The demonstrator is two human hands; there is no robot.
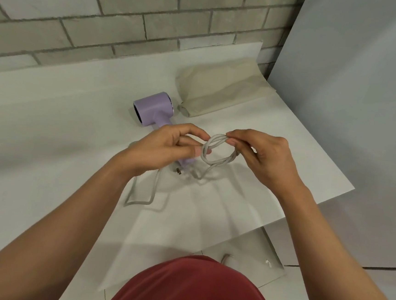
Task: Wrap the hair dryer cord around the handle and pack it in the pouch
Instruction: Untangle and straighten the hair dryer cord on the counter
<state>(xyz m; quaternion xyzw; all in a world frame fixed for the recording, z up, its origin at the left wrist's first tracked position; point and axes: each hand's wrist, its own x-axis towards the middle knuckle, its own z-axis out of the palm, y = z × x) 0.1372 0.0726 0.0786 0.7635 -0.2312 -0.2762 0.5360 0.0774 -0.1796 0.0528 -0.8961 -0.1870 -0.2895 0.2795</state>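
**A:** What do we see at the centre?

**B:** We see the grey cord [216, 162], gathered into a small coil of several turns and held in the air between the two hands. The left hand [166, 147] pinches the coil's left side between thumb and fingertips. The right hand [263, 153] pinches its upper right side, with the fingers curled over the strands.

**A:** Where does the rest of the cord run?

**B:** From the coil's lower edge we follow a strand down to the counter [62, 126]. A slack bend lies flat there, below the left wrist and forearm.

**A:** And the hair dryer?

**B:** We find the lilac hair dryer [153, 111] lying on its side on the counter, just beyond the left hand. Its handle passes under that hand, and the handle's end shows just below the fingers. None of the cord we can see is wound on the handle.

**A:** What lies further out?

**B:** Beyond the right hand we note the beige pouch [221, 92], flat on the counter, with one end close to the dryer's barrel. We cannot tell whether it is open. Behind both stands a grey brick wall [107, 22], and right of the right hand a plain grey panel [353, 91]. Nearest to us, between the forearms, is a red garment [192, 288].
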